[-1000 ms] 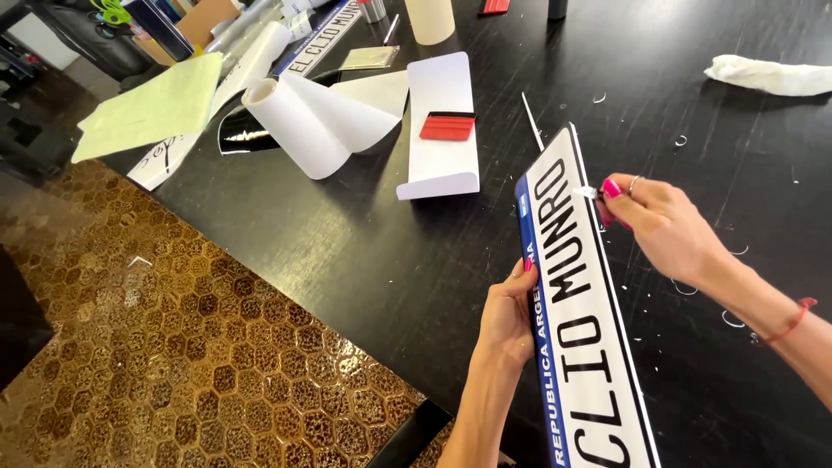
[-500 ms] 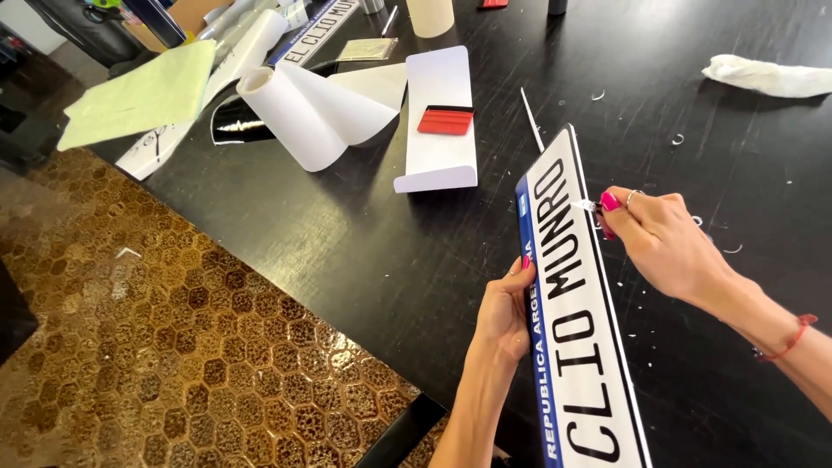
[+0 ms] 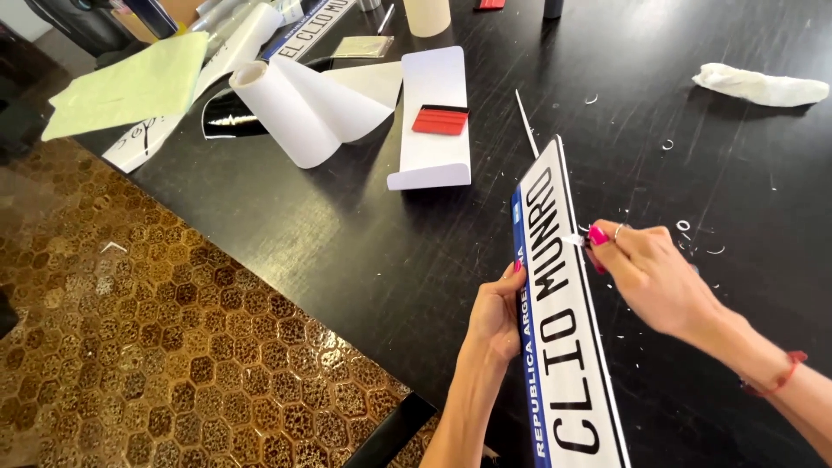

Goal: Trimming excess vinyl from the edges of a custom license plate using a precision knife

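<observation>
Two hands are seen at one long white plate (image 3: 568,347) with black lettering and a blue band along its left edge, held over the near part of a black table (image 3: 347,251). The plate is propped by the left hand (image 3: 496,319), whose fingers are curled around the blue edge, thumb on the face. The right hand (image 3: 646,273), with pink-painted nails and a ring, is pinched on a small white scrap (image 3: 574,240) at the plate's right edge; whether a tool is also held cannot be told. A red cord (image 3: 780,377) is worn at the right wrist.

Surface: the table is dark, matt and streaked, and is scattered with white trimmings (image 3: 693,234) near the right hand. A thin white strip (image 3: 525,121) is laid just beyond the plate's far end. A folded white card (image 3: 436,121) is set further back, with a red squeegee (image 3: 440,120) resting on it. A partly unrolled white roll (image 3: 290,108) is placed to its left, overlapping a black sheet (image 3: 227,121). A pale yellow-green sheet (image 3: 130,82) is spread at the far left corner. A second lettered plate (image 3: 312,26) is partly visible at the top. A crumpled white cloth (image 3: 758,85) is lying well apart at the right. A cream cylinder (image 3: 427,13) is cut off by the upper border.

Room: the floor (image 3: 156,347) is covered in glossy brown honeycomb-patterned tiling, seen left of the table.
</observation>
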